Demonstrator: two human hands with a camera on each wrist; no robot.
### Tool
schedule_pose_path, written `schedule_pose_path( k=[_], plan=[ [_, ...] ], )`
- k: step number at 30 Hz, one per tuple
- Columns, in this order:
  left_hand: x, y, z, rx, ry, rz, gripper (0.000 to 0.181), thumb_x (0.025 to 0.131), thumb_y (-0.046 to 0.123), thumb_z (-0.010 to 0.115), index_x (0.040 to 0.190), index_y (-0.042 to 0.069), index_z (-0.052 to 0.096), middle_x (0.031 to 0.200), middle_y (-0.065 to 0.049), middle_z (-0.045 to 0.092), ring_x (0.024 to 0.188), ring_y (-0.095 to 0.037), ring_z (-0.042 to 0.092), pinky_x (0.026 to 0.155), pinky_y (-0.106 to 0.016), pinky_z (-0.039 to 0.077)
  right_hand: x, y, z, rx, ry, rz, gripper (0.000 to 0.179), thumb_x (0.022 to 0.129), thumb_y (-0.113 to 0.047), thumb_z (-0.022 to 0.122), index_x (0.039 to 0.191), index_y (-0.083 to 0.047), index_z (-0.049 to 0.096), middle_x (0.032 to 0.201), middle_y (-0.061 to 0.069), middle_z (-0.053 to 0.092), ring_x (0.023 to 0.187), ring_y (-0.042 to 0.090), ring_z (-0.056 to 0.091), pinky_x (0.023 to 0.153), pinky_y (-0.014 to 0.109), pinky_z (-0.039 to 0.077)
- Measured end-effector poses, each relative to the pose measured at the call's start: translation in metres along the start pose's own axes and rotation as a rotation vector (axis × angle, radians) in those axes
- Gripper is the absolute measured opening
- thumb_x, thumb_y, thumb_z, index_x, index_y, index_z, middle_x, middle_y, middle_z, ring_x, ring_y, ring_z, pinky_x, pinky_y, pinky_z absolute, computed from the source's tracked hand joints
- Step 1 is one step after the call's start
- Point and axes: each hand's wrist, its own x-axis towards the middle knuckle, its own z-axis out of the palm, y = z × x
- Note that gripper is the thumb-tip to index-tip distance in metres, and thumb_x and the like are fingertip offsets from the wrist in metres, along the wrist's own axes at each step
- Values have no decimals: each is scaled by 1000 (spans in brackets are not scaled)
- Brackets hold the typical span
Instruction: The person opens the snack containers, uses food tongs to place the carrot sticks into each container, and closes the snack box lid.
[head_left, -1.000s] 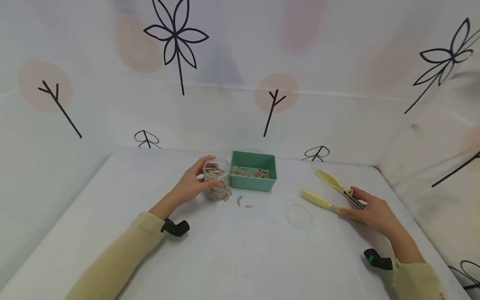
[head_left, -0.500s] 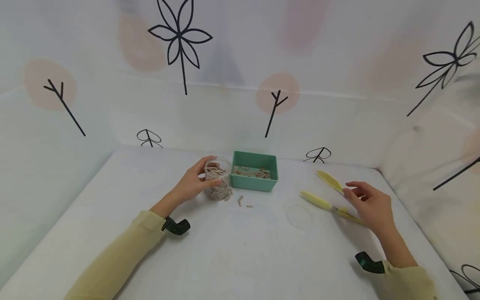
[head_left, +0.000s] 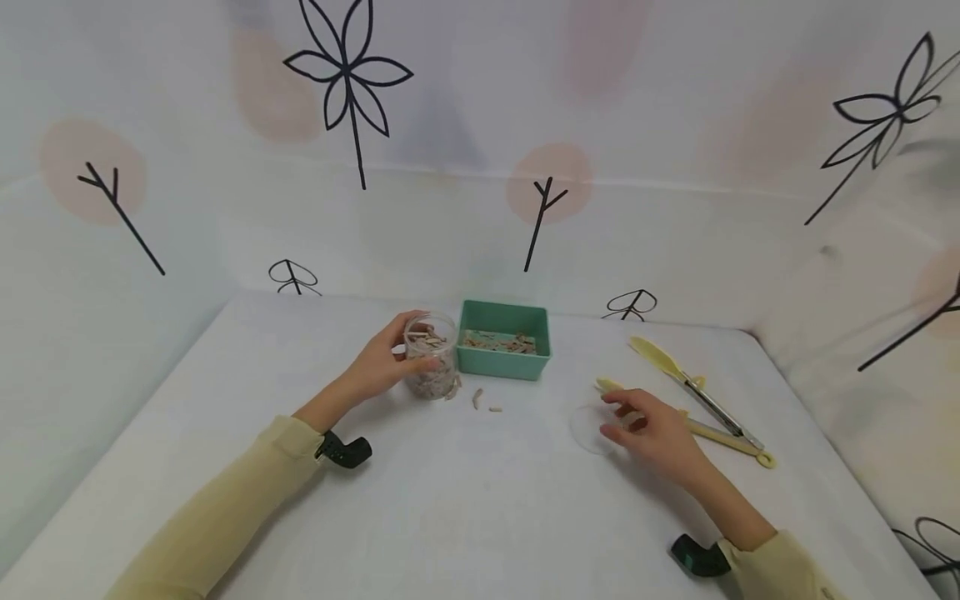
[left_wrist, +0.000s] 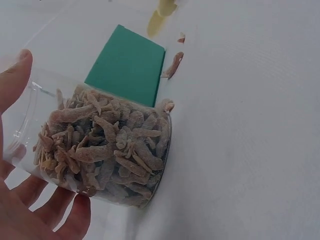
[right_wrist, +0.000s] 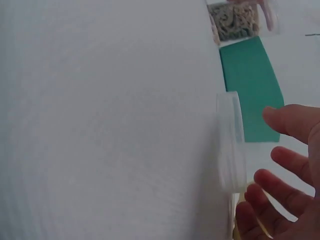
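Note:
My left hand (head_left: 372, 369) grips a clear plastic jar (head_left: 432, 377) that stands without a lid on the table. Thumb and fingers wrap its sides near the top. Shrivelled, powdery brown strips (left_wrist: 115, 145) fill much of it in the left wrist view. On the right, my right hand (head_left: 660, 437) hovers with loosely bent fingers beside a clear round lid (head_left: 582, 432). Nothing is between those fingers, and in the right wrist view the lid (right_wrist: 232, 145) lies flat just past the fingertips. Behind this hand, yellow-tipped tongs (head_left: 712, 406) lie spread on the table, partly hidden by it.
A green rectangular box (head_left: 501, 365) stands right beside the jar, with some brown strips on its floor. Several loose strips (head_left: 477, 400) lie on the white table (head_left: 480, 517) in front of them. A patterned cloth wall (head_left: 450, 233) rises behind.
My right hand has let go of the tongs, risen off them and moved left to the lid. The tongs stay on the table. My left hand keeps its hold on the jar.

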Motion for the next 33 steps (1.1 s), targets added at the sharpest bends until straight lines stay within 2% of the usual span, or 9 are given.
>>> schedule_pose_path(
  k=[6, 12, 17, 20, 24, 28, 33],
  plan=[
    [-2, -3, 2, 34, 28, 14, 86, 79, 20, 87, 149, 19, 38, 139, -9, 53, 126, -30, 50, 103, -50, 44, 0, -4, 8, -17, -75, 14, 48, 80, -27, 85, 122, -11, 67, 130, 10, 59, 104, 25, 55, 78, 30, 51],
    [-6, -1, 3, 57, 64, 35, 86, 77, 25, 89, 148, 20, 40, 137, -8, 55, 121, -29, 53, 99, -51, 47, 0, -4, 11, -62, -99, 30, 52, 76, -31, 88, 121, -11, 68, 130, 11, 58, 97, 23, 53, 76, 31, 47],
    [-13, 3, 1, 56, 80, 31, 85, 76, 25, 89, 146, 22, 41, 137, -6, 56, 117, -28, 55, 97, -50, 48, 1, -9, 11, -87, -80, 40, 56, 74, -30, 89, 121, -6, 69, 134, 17, 57, 110, 31, 58, 86, 45, 51],
    [-18, 5, -2, 42, 84, 27, 84, 77, 25, 89, 146, 24, 41, 137, -5, 56, 114, -28, 57, 96, -50, 48, 2, -12, 12, -104, -80, 40, 59, 73, -32, 89, 121, -4, 69, 136, 21, 56, 118, 36, 56, 92, 52, 49],
    [-26, 9, -4, 11, 84, 20, 85, 76, 25, 89, 146, 26, 42, 137, -4, 55, 110, -27, 58, 92, -48, 48, 3, -13, 14, -135, -82, 54, 62, 72, -36, 89, 120, -3, 69, 133, 20, 58, 108, 32, 59, 88, 50, 51],
    [-33, 14, -3, 6, 80, 35, 85, 76, 25, 89, 146, 24, 42, 137, -4, 56, 113, -26, 57, 91, -46, 48, 5, -12, 14, -154, -79, 69, 63, 73, -39, 88, 121, -4, 68, 127, 17, 61, 97, 25, 59, 80, 43, 51],
    [-41, 23, 1, 27, 62, 66, 83, 77, 23, 89, 146, 23, 42, 134, -5, 57, 116, -24, 55, 93, -45, 48, 6, -12, 13, -140, -54, 91, 64, 75, -35, 87, 127, -3, 65, 128, 19, 61, 102, 29, 60, 86, 47, 52]
  ],
)
